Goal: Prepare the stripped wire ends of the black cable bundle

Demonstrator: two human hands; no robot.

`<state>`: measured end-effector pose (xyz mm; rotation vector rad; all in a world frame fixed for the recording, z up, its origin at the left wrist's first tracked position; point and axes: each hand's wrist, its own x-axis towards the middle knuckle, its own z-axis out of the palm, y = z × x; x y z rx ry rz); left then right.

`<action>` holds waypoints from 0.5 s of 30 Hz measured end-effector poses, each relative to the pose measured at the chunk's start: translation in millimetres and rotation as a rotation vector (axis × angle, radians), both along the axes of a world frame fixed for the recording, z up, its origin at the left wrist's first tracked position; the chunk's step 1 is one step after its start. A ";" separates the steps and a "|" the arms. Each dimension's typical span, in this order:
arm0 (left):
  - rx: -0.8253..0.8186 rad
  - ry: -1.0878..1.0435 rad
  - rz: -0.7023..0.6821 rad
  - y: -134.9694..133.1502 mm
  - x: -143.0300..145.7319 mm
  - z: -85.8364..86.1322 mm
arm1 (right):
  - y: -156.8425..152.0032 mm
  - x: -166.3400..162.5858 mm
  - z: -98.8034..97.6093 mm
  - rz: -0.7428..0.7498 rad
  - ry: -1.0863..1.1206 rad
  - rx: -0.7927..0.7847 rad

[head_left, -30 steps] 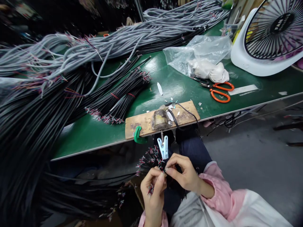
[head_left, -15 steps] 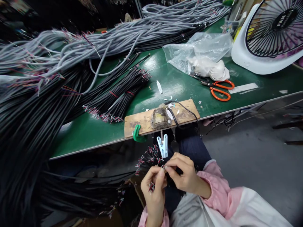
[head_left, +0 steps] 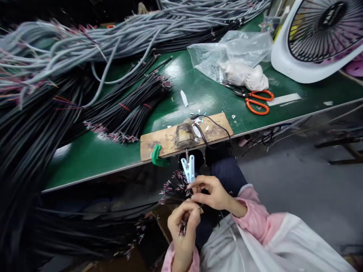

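My left hand (head_left: 184,223) is closed around thin black cables, whose stripped red and white wire ends (head_left: 182,229) poke out between the curled fingers. Just above it, my right hand (head_left: 213,194) has its thumb and forefinger apart, with the fingertips beside small wire ends. A light blue clothes peg (head_left: 188,169) sits by those fingertips, below a metal tip (head_left: 186,154) that juts from the board. Behind both hands fans a bunch of black cables with red and white ends (head_left: 176,185). The finest wires between my hands are too small to make out.
A wooden board (head_left: 159,141) with a stained block (head_left: 185,135) is held at the green table's edge by a green clamp (head_left: 159,155). Black cable bundles (head_left: 136,100) and grey cables (head_left: 93,49) lie left. Orange-handled scissors (head_left: 257,101), a plastic bag (head_left: 235,47) and a fan (head_left: 309,41) stand right.
My right hand has moved up from my left fingertips towards the clothes peg, and its pinch has loosened. My left hand has curled more. The whole view has shifted slightly.
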<state>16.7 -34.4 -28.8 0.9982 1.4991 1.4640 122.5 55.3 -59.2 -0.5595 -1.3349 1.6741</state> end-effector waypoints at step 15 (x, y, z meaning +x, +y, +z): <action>-0.097 -0.280 0.064 10.3 -12.1 3.9 | -14.2 -1.7 -4.6 0.015 -0.085 -0.104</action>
